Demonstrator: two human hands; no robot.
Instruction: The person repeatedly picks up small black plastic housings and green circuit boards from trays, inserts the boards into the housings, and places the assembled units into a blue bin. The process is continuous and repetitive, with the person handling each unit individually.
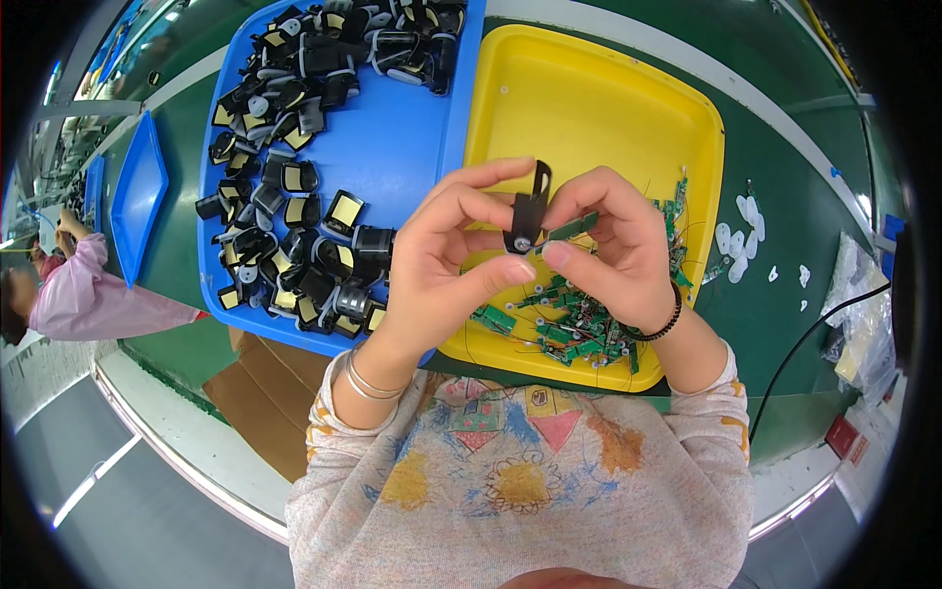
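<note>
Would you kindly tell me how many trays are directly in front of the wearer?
2: the blue tray, left, holding black parts, and the yellow tray, right, holding green boards. The left hand and right hand partly cover them, but no third appears hidden.

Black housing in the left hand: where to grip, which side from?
Likely mid-body, from the left: the black housing stands upright and narrow, and its right side faces the green board in the right hand, so a grip there would crowd it.
</note>
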